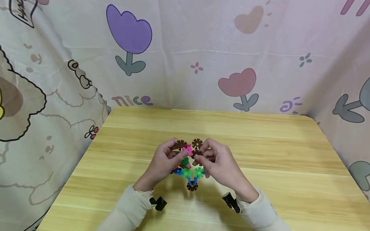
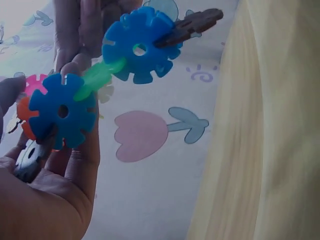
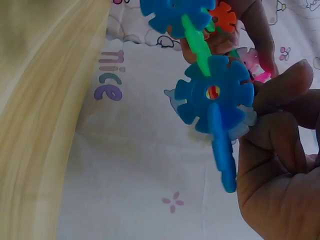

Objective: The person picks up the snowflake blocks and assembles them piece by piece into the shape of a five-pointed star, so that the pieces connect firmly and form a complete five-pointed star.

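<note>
Both hands hold a figure of slotted plastic snowflake discs, joined edge to edge, above the table. The left hand grips its left side, with the thumb on a pink disc near the top. On the other side, thumb and fingers of the right hand pinch a brown disc. Another brown disc sticks up at the top. Two light green discs and a lowest brown disc hang below the hands. Large blue discs face the left wrist camera; an edge-on blue disc shows in the right wrist view.
A wood-grain table lies under the hands. Behind it and at both sides hangs a pale cloth printed with tulips and small drawings. Black wrist cameras are strapped at both cuffs.
</note>
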`<action>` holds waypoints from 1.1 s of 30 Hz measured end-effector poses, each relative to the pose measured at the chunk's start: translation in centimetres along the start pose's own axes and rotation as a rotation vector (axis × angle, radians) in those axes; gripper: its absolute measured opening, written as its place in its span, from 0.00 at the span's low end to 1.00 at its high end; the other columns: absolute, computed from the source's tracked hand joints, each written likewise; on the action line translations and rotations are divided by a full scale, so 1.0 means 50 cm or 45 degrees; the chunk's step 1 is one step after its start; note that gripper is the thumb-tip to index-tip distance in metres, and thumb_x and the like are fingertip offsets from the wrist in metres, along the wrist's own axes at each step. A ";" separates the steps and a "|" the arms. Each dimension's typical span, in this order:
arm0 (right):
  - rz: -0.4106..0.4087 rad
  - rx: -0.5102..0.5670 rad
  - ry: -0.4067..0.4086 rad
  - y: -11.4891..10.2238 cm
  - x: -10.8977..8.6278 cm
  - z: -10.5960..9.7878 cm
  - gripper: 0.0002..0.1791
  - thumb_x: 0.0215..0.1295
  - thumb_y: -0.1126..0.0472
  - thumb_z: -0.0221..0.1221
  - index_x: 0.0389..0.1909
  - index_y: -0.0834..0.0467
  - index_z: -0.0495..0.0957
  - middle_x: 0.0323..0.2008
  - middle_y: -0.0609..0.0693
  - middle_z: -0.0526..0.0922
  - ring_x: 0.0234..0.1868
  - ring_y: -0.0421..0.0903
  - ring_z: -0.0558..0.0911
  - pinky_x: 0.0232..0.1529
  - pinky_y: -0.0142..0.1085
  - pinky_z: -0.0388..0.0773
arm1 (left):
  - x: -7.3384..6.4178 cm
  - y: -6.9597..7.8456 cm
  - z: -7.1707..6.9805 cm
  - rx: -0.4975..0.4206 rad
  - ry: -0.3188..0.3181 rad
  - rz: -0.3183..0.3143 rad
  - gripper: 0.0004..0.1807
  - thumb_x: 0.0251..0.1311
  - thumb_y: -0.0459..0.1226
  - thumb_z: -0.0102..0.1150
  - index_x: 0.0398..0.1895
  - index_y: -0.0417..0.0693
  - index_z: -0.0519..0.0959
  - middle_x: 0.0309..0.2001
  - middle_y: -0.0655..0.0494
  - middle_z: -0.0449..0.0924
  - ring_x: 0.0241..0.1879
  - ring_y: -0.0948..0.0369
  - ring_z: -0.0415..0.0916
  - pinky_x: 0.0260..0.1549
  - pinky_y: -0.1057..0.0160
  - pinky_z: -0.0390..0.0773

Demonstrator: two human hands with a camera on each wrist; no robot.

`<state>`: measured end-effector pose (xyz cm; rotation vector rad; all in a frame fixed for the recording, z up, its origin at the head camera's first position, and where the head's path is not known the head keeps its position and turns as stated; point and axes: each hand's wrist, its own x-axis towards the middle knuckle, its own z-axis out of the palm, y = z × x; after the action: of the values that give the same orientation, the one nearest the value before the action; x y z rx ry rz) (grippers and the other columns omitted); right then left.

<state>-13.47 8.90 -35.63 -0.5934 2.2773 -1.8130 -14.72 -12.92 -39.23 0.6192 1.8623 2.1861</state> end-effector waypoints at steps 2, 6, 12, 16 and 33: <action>0.000 0.006 0.014 -0.004 -0.001 -0.001 0.08 0.71 0.71 0.62 0.36 0.63 0.71 0.28 0.55 0.88 0.12 0.47 0.75 0.14 0.37 0.78 | 0.000 -0.002 0.004 -0.011 0.006 0.012 0.15 0.76 0.37 0.59 0.52 0.30 0.74 0.46 0.40 0.80 0.31 0.53 0.87 0.34 0.48 0.89; 0.000 0.007 0.032 -0.013 -0.005 -0.001 0.09 0.70 0.72 0.62 0.34 0.63 0.71 0.28 0.55 0.89 0.11 0.42 0.71 0.09 0.33 0.70 | -0.003 0.000 0.009 -0.017 0.020 0.020 0.15 0.75 0.37 0.59 0.52 0.31 0.74 0.46 0.41 0.80 0.33 0.52 0.86 0.34 0.48 0.88; -0.012 0.002 0.044 -0.015 -0.004 -0.001 0.09 0.69 0.74 0.62 0.33 0.64 0.72 0.28 0.54 0.89 0.13 0.40 0.72 0.10 0.27 0.61 | -0.001 0.000 0.009 -0.011 0.009 0.042 0.16 0.76 0.36 0.57 0.54 0.29 0.73 0.46 0.40 0.80 0.33 0.51 0.87 0.34 0.47 0.88; -0.114 -0.124 0.071 -0.009 -0.003 -0.003 0.09 0.68 0.72 0.65 0.34 0.61 0.75 0.24 0.47 0.87 0.17 0.45 0.81 0.14 0.30 0.70 | 0.002 0.002 0.010 0.021 -0.009 0.052 0.17 0.78 0.38 0.54 0.58 0.30 0.73 0.46 0.39 0.80 0.32 0.52 0.86 0.35 0.49 0.89; -0.221 -0.223 0.138 0.007 0.007 -0.052 0.05 0.73 0.68 0.61 0.46 0.59 0.80 0.24 0.48 0.81 0.17 0.44 0.74 0.15 0.31 0.69 | 0.000 0.000 0.010 0.209 -0.036 0.124 0.13 0.68 0.24 0.62 0.54 0.37 0.78 0.42 0.41 0.82 0.30 0.55 0.85 0.32 0.57 0.89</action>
<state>-14.83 11.12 -35.28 -0.7604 2.5487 -1.7705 -14.50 -12.46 -39.16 0.7826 2.0526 2.0839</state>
